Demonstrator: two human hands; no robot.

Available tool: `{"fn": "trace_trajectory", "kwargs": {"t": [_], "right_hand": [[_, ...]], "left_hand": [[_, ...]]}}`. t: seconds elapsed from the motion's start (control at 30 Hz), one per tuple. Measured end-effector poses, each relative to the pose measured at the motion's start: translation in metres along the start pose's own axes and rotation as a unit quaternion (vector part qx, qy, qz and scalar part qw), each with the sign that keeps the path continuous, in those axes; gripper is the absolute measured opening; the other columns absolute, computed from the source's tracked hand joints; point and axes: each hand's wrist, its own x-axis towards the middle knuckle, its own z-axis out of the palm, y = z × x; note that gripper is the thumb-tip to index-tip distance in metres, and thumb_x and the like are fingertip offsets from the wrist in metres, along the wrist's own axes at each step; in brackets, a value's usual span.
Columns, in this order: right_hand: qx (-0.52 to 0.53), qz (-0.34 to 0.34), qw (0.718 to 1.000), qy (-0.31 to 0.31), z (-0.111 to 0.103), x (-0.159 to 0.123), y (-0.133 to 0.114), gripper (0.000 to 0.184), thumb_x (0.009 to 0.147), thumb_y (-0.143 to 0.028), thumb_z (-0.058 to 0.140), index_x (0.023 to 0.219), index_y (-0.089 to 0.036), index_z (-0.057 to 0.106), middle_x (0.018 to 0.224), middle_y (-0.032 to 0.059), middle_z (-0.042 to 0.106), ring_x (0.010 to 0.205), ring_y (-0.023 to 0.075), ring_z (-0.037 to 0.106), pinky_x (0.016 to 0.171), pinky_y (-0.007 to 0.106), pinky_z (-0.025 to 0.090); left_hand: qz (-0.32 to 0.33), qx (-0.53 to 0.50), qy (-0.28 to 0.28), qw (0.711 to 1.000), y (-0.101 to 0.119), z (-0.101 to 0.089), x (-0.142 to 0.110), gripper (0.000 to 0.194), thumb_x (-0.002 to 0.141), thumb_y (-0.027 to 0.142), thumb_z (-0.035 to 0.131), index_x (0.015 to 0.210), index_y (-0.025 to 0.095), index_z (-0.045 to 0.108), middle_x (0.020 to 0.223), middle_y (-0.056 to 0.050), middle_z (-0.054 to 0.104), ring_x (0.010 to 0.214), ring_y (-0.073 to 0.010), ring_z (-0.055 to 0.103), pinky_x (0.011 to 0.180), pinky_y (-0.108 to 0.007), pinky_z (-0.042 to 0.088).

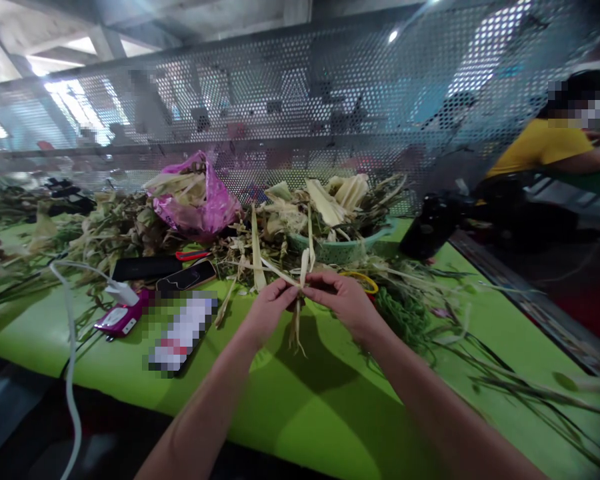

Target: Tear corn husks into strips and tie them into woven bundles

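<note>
Over the green table, my left hand (269, 308) and my right hand (347, 303) meet with fingertips pinched around a small bundle of pale dried corn husk strips (305, 261). Some strips fan upward from between the fingers, one slanting to the left, while frayed ends (295, 328) hang below. Just beyond my hands stands or leans a longer husk strip (257, 248). A tangle of green twine (403, 317) lies close to my right wrist, and a yellow ring (361, 281) is partly hidden behind that hand.
A green basket (337, 251) heaped with husks and a pink plastic bag (205, 210) stand behind. Phones (183, 333) and a purple power strip (125, 317) with a white cable lie left. A black bottle (427, 230) is at right, near a person in yellow (545, 143). A perforated metal partition (260, 100) runs behind.
</note>
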Motion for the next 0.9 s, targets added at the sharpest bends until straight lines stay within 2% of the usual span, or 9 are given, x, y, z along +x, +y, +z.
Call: {"fn": "trace_trajectory", "kwargs": {"t": [0.1,0.3,0.37,0.43,0.5,0.57,0.63,0.77,0.9], "right_hand": [[0.018,-0.005,1.000,0.016,0.004,-0.001,0.002,0.033,0.066,-0.040,0.074,0.091,-0.019,0.069,0.086,0.0042,0.070,0.082,0.0210,0.064,0.078,0.036,0.049],[-0.081,-0.010,0.995,0.055,0.004,-0.003,0.003,0.026,0.077,-0.042,0.065,0.089,-0.019,0.063,0.081,0.0037,0.066,0.074,0.0189,0.060,0.069,0.033,0.048],[-0.115,-0.034,0.987,0.109,0.003,-0.003,0.003,0.028,0.077,-0.043,0.065,0.092,-0.019,0.060,0.086,0.0051,0.063,0.075,0.0193,0.058,0.068,0.033,0.048],[-0.158,-0.083,0.966,0.188,0.003,-0.005,0.001,0.031,0.075,-0.040,0.067,0.096,-0.019,0.057,0.096,0.0072,0.059,0.081,0.0201,0.057,0.073,0.035,0.047],[-0.203,-0.127,0.946,0.219,0.004,-0.006,-0.003,0.027,0.075,-0.039,0.067,0.093,-0.020,0.058,0.097,0.0069,0.056,0.086,0.0210,0.055,0.077,0.036,0.045],[-0.236,-0.149,0.942,0.187,0.005,-0.007,-0.005,0.019,0.078,-0.038,0.065,0.082,-0.020,0.061,0.090,0.0056,0.055,0.087,0.0220,0.054,0.079,0.037,0.044],[-0.267,-0.152,0.940,0.151,0.007,-0.008,-0.007,0.020,0.080,-0.040,0.063,0.076,-0.021,0.066,0.088,0.0062,0.055,0.090,0.0238,0.053,0.081,0.040,0.043],[-0.326,-0.152,0.923,0.136,0.012,-0.009,-0.004,0.020,0.079,-0.044,0.065,0.083,-0.025,0.073,0.107,0.0088,0.055,0.102,0.0286,0.050,0.088,0.046,0.039],[-0.317,-0.140,0.931,0.118,0.017,-0.009,0.002,0.018,0.079,-0.040,0.067,0.076,-0.023,0.071,0.106,0.0089,0.056,0.103,0.0282,0.052,0.087,0.045,0.040]], "left_hand": [[-0.001,0.008,0.000,1.000,-0.003,-0.001,0.002,0.021,0.073,0.036,0.069,0.078,0.015,0.068,0.070,-0.001,0.058,0.069,-0.0120,0.049,0.064,-0.023,0.038],[-0.009,-0.037,0.071,0.997,-0.006,-0.001,0.004,0.026,0.071,0.038,0.071,0.083,0.015,0.068,0.069,0.000,0.060,0.061,-0.0092,0.049,0.060,-0.023,0.040],[-0.013,-0.049,0.085,0.995,-0.003,-0.001,0.005,0.030,0.069,0.040,0.072,0.083,0.014,0.067,0.069,0.000,0.060,0.058,-0.0084,0.049,0.059,-0.023,0.041],[-0.008,-0.058,0.104,0.993,-0.002,-0.002,0.005,0.032,0.067,0.041,0.073,0.081,0.014,0.066,0.067,0.001,0.060,0.056,-0.0085,0.051,0.058,-0.023,0.043],[0.001,-0.063,0.120,0.991,-0.002,-0.003,0.006,0.032,0.067,0.042,0.073,0.081,0.014,0.066,0.067,0.001,0.060,0.057,-0.0092,0.053,0.059,-0.024,0.044],[0.007,-0.057,0.136,0.989,-0.002,-0.004,0.006,0.032,0.068,0.042,0.072,0.082,0.014,0.066,0.068,0.000,0.061,0.060,-0.0100,0.054,0.059,-0.023,0.044],[0.011,-0.048,0.147,0.988,-0.002,-0.005,0.006,0.031,0.070,0.041,0.071,0.084,0.013,0.067,0.071,-0.001,0.062,0.063,-0.0102,0.054,0.060,-0.023,0.043],[0.014,-0.059,0.144,0.988,-0.003,-0.004,0.006,0.030,0.072,0.039,0.070,0.087,0.013,0.067,0.073,-0.001,0.062,0.060,-0.0088,0.053,0.059,-0.022,0.041],[0.009,-0.090,0.130,0.987,-0.006,-0.004,0.006,0.032,0.071,0.040,0.071,0.088,0.013,0.067,0.073,0.000,0.062,0.058,-0.0079,0.053,0.056,-0.022,0.040]]}}
